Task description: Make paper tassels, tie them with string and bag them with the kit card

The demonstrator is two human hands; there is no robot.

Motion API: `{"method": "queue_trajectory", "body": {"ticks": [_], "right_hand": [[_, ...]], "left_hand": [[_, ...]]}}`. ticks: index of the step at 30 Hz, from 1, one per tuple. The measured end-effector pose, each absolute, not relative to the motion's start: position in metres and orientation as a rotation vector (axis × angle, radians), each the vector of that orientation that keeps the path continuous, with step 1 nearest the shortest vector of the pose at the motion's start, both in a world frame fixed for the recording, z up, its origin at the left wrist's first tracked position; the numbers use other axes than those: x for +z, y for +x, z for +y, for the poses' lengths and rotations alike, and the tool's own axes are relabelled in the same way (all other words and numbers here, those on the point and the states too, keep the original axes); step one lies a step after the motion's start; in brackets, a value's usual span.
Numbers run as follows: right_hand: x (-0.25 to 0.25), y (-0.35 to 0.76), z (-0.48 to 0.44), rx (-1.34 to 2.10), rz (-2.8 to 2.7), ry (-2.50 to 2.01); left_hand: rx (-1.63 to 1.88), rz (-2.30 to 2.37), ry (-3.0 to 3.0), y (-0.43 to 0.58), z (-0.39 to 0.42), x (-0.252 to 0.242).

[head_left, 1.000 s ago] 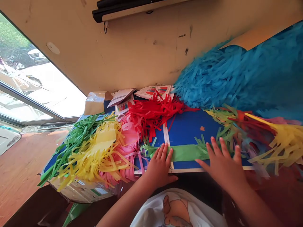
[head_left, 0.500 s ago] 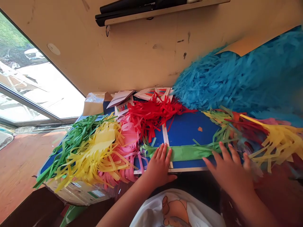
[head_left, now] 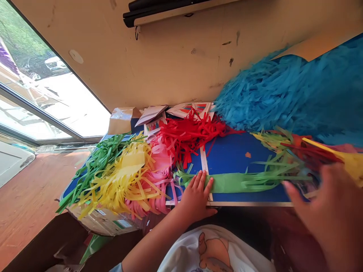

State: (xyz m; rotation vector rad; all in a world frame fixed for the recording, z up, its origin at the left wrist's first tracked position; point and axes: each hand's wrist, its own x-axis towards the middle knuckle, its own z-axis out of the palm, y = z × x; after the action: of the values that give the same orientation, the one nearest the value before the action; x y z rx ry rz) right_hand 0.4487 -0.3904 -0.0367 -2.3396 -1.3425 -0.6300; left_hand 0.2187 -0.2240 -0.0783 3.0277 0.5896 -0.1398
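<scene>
A long light-green fringed paper strip (head_left: 241, 182) lies along the front of a blue board (head_left: 229, 153). My left hand (head_left: 197, 196) rests flat on the strip's left end, fingers stretched out together. My right hand (head_left: 331, 211) is blurred at the right, near the strip's right end and a mixed bundle of yellow, red and green fringe (head_left: 317, 155). Whether its fingers hold anything cannot be made out.
Piles of dark green (head_left: 99, 160), yellow (head_left: 124, 177), pink (head_left: 159, 177) and red fringe (head_left: 190, 138) cover the board's left. A big blue fringed mass (head_left: 289, 94) fills the right. Printed sheets (head_left: 187, 109) and a cardboard box (head_left: 123, 119) sit against the wall; a window is at left.
My right hand slid rightward along the green strip, off its middle to its right end, smoothing the fringe flat. My left hand stayed pressing the left end. The view shifted slightly right.
</scene>
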Motion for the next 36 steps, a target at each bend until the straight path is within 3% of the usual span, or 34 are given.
{"method": "queue_trajectory", "body": {"ticks": [5, 11, 16, 21, 28, 36], "right_hand": [[-0.089, 0.358, -0.325, -0.413, -2.065, -1.889], [-0.123, 0.379, -0.326, -0.395, -2.066, -2.04], [-0.121, 0.425, -0.357, -0.529, -1.93, -2.22], [-0.12, 0.423, -0.36, -0.541, -1.893, -2.28], [-0.099, 0.416, -0.354, -0.564, -1.845, -2.256], [-0.081, 0.407, -0.345, -0.482, -2.025, -1.946]], "left_hand": [[-0.258, 0.559, 3.029, 0.22, -0.223, -0.067], [-0.181, 0.569, 3.015, 0.218, -0.223, -0.07], [-0.042, 0.664, 3.067, 0.219, -0.226, -0.074], [0.349, 0.752, 3.133, 0.237, -0.237, -0.067], [0.067, 0.148, 3.182, 0.276, -0.229, -0.059], [0.064, 0.128, 3.17, 0.269, -0.223, -0.06]]}}
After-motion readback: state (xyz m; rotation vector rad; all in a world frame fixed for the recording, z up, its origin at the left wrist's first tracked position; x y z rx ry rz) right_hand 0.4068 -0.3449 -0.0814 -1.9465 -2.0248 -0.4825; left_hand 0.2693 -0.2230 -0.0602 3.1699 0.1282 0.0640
